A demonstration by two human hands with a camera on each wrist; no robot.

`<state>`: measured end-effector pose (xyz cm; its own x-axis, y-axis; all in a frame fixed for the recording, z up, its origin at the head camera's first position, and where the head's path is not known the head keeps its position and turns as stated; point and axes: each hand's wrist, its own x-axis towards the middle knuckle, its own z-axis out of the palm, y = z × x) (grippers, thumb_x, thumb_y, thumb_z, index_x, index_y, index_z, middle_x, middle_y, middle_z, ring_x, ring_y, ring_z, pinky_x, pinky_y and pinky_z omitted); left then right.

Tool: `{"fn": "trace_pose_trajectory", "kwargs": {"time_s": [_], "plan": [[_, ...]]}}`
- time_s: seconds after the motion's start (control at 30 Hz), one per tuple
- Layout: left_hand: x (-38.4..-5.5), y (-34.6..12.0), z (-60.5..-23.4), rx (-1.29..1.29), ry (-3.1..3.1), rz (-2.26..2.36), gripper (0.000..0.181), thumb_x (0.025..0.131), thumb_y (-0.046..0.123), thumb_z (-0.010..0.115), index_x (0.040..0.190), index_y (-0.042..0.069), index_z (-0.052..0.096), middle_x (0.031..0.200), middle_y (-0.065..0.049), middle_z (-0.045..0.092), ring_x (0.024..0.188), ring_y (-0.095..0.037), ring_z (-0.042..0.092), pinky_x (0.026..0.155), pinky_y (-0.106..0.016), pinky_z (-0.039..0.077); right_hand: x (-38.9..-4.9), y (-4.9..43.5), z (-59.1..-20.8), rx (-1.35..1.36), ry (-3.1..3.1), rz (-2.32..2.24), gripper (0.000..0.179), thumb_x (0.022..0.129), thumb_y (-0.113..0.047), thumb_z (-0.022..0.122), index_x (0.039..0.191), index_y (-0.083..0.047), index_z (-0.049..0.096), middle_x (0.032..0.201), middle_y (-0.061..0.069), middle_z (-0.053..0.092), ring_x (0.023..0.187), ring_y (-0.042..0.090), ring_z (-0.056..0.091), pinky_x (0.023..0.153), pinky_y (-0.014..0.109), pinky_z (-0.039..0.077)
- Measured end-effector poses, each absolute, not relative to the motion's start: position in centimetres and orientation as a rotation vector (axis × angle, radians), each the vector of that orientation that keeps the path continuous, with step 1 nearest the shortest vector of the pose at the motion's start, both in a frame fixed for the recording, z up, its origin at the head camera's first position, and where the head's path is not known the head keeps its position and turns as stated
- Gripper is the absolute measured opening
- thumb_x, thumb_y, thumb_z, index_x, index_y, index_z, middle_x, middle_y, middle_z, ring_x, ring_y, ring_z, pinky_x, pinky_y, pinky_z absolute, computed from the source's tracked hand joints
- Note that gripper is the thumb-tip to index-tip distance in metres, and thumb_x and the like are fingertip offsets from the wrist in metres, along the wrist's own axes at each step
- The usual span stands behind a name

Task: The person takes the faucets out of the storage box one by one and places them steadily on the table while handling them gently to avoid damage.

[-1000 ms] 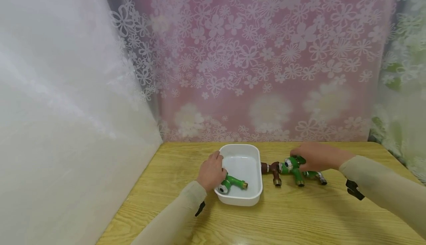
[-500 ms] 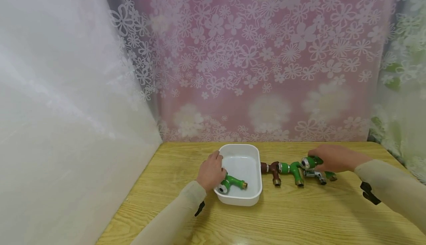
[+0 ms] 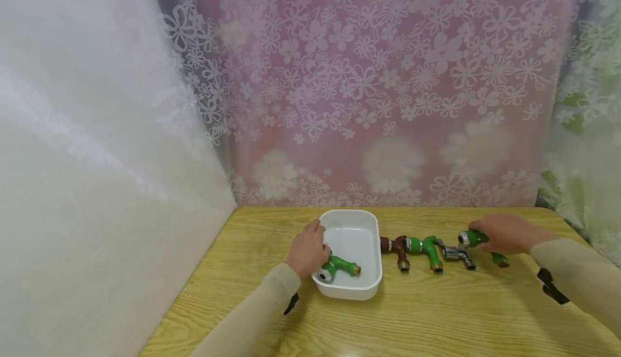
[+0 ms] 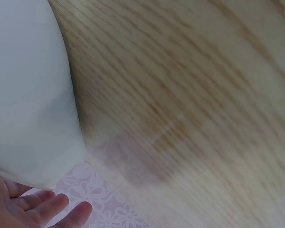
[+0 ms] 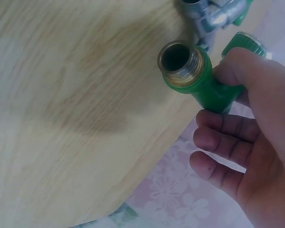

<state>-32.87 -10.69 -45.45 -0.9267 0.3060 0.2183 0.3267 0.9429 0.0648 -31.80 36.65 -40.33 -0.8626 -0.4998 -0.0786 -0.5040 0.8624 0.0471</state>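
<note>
My right hand [image 3: 506, 233] grips a green tap [image 5: 211, 95] at the right end of a row of taps. Its threaded brass end faces the camera in the right wrist view, the thumb and fingers around the green body. My left hand [image 3: 306, 252] holds the left rim of a white plastic basin [image 3: 346, 294]. Inside the basin, close by that hand, lies another green tap [image 3: 345, 265] with a brass outlet. In the left wrist view, the fingers [image 4: 47, 206] show at the basin's rim; the thumb is hidden there.
Right of the basin lie a brown tap [image 3: 401, 252], a green tap [image 3: 430, 252] and a chrome tap [image 3: 456, 253], side by side on the wooden table [image 3: 417, 314]. A pink floral curtain [image 3: 388, 103] hangs behind, and a white sheet [image 3: 97, 157] stands at left.
My right hand has moved right with the green tap, past the chrome tap, which shows fully now. My left hand, the basin and the tap in it have stayed put.
</note>
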Motion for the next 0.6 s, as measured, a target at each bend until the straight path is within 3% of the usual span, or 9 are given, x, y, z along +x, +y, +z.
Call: {"fn": "trace_pose_trajectory", "kwargs": {"time_s": [0.6], "plan": [[-32.8, -10.7, -45.4, -0.473, -2.912, -0.159, 0.048, 0.096, 0.028, 0.059, 0.137, 0.003, 0.056, 0.153, -0.014, 0.045, 0.134, -0.027, 0.052, 0.099, -0.042, 0.055, -31.7, 39.1, -41.5, -0.677, 2.935, 0.095, 0.047, 0.084, -0.026, 0.08, 0.118, 0.003, 0.066, 0.107, 0.017, 0.069, 0.091, 0.035, 0.067, 0.07, 0.052, 0.055]]}}
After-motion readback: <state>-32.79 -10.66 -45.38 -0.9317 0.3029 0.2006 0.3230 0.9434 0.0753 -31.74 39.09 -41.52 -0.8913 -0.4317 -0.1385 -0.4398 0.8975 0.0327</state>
